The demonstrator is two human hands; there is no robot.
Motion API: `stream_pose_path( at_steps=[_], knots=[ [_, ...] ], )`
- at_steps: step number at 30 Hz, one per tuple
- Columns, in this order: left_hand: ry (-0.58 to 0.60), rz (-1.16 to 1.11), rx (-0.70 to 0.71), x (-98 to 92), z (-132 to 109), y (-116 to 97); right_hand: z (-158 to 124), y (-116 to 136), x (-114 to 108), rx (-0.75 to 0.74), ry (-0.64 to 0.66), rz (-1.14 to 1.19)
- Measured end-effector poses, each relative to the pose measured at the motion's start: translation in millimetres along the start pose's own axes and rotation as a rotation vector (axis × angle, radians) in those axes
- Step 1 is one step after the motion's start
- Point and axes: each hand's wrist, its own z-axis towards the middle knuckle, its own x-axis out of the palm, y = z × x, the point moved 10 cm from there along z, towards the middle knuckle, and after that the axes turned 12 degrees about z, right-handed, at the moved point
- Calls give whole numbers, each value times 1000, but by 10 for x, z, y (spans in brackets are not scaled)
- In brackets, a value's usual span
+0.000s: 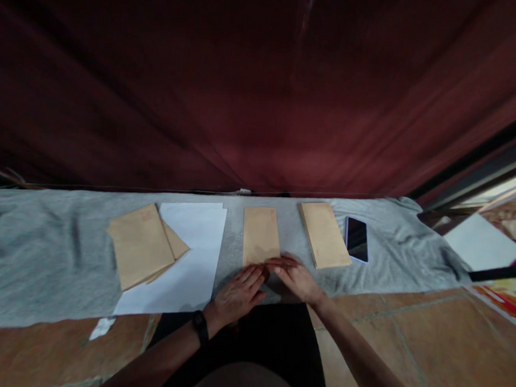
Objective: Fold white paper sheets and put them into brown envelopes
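Observation:
A brown paper envelope [260, 233] lies lengthwise in front of me on the grey cloth. My left hand [239, 294] rests over its near end, fingers stretched out and lying flat. From the other side my right hand [295, 276] reaches across the same end, its fingers extended and meeting the left fingertips. Both hands cover the envelope's near edge, so that part is hidden. To the right sits a neat stack of brown envelopes [325, 235]. On the left, a looser pile of envelopes [142, 246] overlaps white paper sheets [190, 242].
A phone [357, 239] with a dark screen lies right of the stack. The grey cloth [54, 248] covers a long narrow surface, backed by a dark red curtain [257, 97]. Below are floor tiles [407, 351] with a white scrap [102, 328].

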Motion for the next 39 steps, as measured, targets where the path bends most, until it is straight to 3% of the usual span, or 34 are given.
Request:
stream_pose_path(
  at_steps=[5, 10, 15, 20, 39],
  knots=[
    [21, -31, -2, -2, 15, -2, 622, -68, -133, -32, -135, -102],
    [63, -39, -19, 35, 11, 18, 1296, -270, 9, 12, -108, -311],
    [68, -31, -13, 34, 14, 13, 1550, -408, 98, 58, -93, -415],
    [70, -30, -3, 12, 20, -3, 1452, -382, 214, 15, -56, -427],
    [31, -79, -41, 41, -20, 14, 558, 57, 437, -101, 76, -215]
  ],
)
